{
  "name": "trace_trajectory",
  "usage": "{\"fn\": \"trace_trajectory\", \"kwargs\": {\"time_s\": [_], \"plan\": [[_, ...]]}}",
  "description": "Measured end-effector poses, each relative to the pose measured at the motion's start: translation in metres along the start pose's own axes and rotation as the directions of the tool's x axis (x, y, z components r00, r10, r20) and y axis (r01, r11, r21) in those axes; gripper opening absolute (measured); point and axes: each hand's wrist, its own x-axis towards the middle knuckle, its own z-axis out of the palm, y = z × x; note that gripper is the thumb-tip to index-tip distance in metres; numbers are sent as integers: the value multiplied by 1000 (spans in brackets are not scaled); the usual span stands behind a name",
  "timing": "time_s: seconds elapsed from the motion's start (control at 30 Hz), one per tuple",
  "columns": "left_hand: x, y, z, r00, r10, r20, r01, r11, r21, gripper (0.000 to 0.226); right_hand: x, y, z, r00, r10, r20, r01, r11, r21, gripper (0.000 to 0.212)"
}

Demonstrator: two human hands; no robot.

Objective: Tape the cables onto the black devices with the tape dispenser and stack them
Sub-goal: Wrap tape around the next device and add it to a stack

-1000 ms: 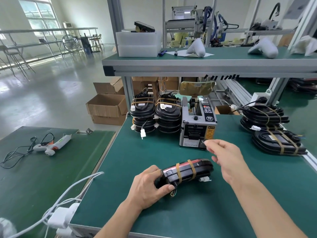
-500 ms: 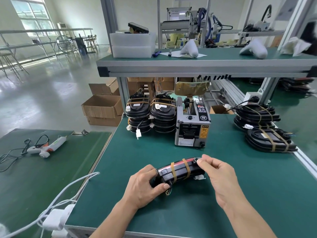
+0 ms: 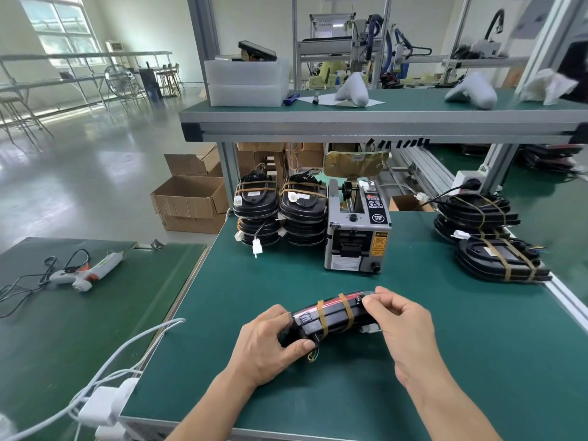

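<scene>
Where the left hand (image 3: 269,345) curls over the near end of the black device (image 3: 331,318), that end is covered, and a bit of wire pokes out below the thumb. Two tan tape bands (image 3: 346,311) cross the device, which sits tilted on edge on the green tabletop (image 3: 477,361), near its front middle. Bare mat lies open to either side and toward the front edge. Behind stand two stacks of taped devices (image 3: 280,214), then the tape dispenser (image 3: 356,237). At the device's far end the right hand (image 3: 404,323) pinches the top edge with thumb and forefinger; whether it holds tape there is too small to tell. More taped devices (image 3: 499,259) lie by the right rim.
</scene>
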Motion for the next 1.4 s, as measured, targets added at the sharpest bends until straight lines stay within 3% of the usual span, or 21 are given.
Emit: {"fn": "trace_trajectory", "kwargs": {"time_s": [0.73, 1.4], "plan": [[-1, -6, 5, 998, 34, -45, -35, 999, -16, 76, 3, 6, -2, 999, -21, -26, 19, 997, -75, 16], [1, -6, 5, 1000, 15, -10, -15, 1000, 7, 83, 1, 6, 5, 992, -67, -103, 40, 968, -249, 12]]}}
